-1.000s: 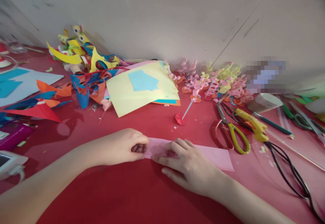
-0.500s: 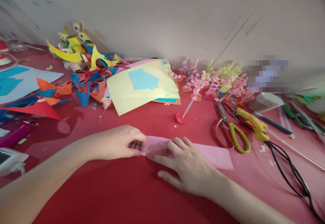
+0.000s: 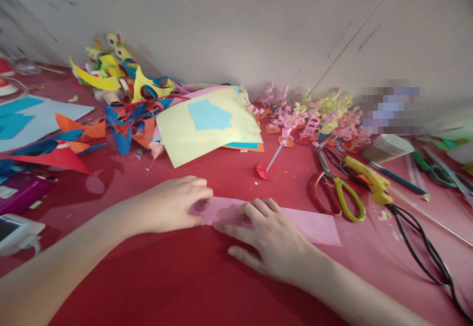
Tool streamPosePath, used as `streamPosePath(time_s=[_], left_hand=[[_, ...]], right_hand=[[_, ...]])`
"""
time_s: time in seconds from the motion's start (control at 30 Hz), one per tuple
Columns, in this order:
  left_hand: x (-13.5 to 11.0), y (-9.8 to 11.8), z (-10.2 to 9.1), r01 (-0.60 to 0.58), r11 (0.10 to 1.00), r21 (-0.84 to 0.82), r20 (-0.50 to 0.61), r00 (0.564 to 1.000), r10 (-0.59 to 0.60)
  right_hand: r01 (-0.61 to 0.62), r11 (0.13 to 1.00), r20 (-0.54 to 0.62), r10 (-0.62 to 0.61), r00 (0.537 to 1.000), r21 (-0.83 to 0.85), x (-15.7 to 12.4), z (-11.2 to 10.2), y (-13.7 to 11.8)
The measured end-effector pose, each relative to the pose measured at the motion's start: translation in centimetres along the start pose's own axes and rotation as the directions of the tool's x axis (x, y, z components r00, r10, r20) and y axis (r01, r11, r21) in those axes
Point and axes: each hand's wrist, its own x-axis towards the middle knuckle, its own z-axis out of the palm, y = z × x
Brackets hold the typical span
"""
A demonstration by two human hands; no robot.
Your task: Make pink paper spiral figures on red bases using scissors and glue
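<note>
Fingers [image 3: 199, 192] of the left hand [image 3: 168, 205], in the head view, are curling less than half a second ago, baring more of the pink strip [image 3: 316, 225]; whether they are gripping it is not showing. The right hand [image 3: 275, 242] is keeping its fingers spread upon it. Long and plain, the strip is lying well forward of the table's [image 3: 166, 277] back edge.

A papercraft workspace, with scissors [image 3: 326, 170], yellow glue gun [image 3: 374, 181] and coloured sheets [image 3: 177, 139] on a red table [image 3: 158, 277].

No lettering or numbers can be read
</note>
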Motion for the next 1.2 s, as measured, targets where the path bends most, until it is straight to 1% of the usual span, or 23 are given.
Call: streamPosePath(time_s=[0.07,0.17,0.4,0.6,0.7,0.77,0.8,0.9,0.97,1.03,1.07,1.13,1.2], left_hand=[[-0.1,-0.2,-0.1,0.023,1.000,0.006,0.000,1.000,-0.023],[-0.1,-0.9,-0.3,0.023,0.999,-0.046,0.057,0.998,-0.021],[0.0,-2.2,-1.7,-0.016,0.989,-0.148,0.191,0.981,0.044],[-0.1,-3.3,-2.5,-0.071,0.977,-0.202,0.218,0.969,0.116],[-0.2,-4.2,-2.9,-0.135,0.960,-0.245,0.232,0.954,0.193],[-0.1,-4.5,-3.0,-0.158,0.947,-0.281,0.225,0.948,0.225],[0.0,-4.6,-3.0,-0.151,0.945,-0.291,0.217,0.951,0.218],[0.3,-4.1,-2.7,-0.102,0.956,-0.275,0.178,0.972,0.155],[0.5,-3.5,-2.2,-0.086,0.970,-0.227,0.134,0.984,0.118],[0.6,-3.0,-1.7,-0.098,0.977,-0.192,0.061,0.992,0.111],[0.6,-2.8,-1.5,-0.123,0.975,-0.187,0.025,0.991,0.130],[0.6,-2.8,-1.3,-0.182,0.966,-0.185,0.009,0.982,0.186],[0.6,-3.0,-1.2,-0.230,0.949,-0.214,0.001,0.972,0.236]], right_hand=[[0.003,1.000,-0.009,-0.003,1.000,-0.014,0.0,0.1,0.0],[0.007,1.000,-0.012,-0.007,1.000,-0.023,-0.1,0.2,0.1],[0.013,0.999,-0.029,-0.014,0.999,-0.034,-0.1,0.1,0.1],[0.007,0.999,-0.046,-0.009,0.999,-0.042,-0.2,0.2,0.1],[0.007,0.999,-0.021,-0.008,1.000,-0.031,-0.2,0.1,0.0],[0.014,0.999,-0.011,-0.014,1.000,-0.037,-0.2,0.1,0.0],[0.018,0.999,-0.014,-0.019,1.000,-0.042,-0.1,0.1,0.0],[0.018,0.998,-0.054,-0.021,0.998,-0.059,0.0,0.1,-0.2],[0.002,0.999,-0.075,-0.006,0.997,-0.053,0.1,0.2,-0.4],[-0.015,1.000,-0.077,0.013,0.997,-0.022,0.3,0.3,-0.6],[-0.021,1.000,-0.075,0.021,0.997,0.000,0.4,0.4,-0.7],[-0.027,0.999,-0.069,0.030,0.997,0.046,0.5,0.4,-0.7],[-0.033,0.991,-0.082,0.044,0.996,0.132,0.5,0.1,-0.7]])
